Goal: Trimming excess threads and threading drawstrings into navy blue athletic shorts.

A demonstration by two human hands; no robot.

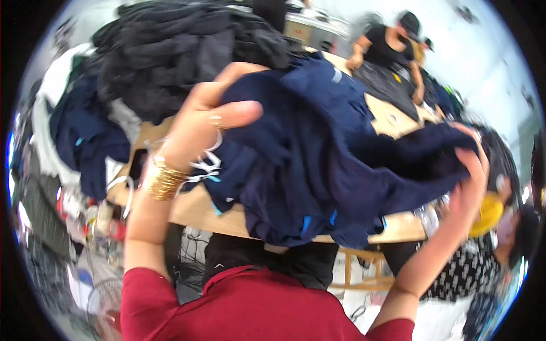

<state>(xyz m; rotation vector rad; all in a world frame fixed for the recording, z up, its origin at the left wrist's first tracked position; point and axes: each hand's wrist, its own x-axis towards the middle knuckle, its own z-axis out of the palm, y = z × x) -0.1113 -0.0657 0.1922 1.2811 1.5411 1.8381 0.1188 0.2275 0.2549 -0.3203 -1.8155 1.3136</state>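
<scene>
A navy blue garment (341,176) is stretched between my two hands above the table, its fabric sagging in the middle and blurred by motion. My left hand (219,102), with gold bangles and a ring, grips its upper left edge, the thumb in front and the fingers partly hidden behind the cloth. At the other end my right hand (471,170) holds a bunched edge between thumb and fingers. White cords (207,165) hang near my left wrist. More navy garments (330,85) lie just beyond the held one.
A tall heap of black garments (170,57) fills the table's far left, beside a navy pile (91,131). Across the wooden table (193,210), a person in a black cap (392,51) handles a dark garment (387,85). Another person in patterned clothing (469,267) is close on my right.
</scene>
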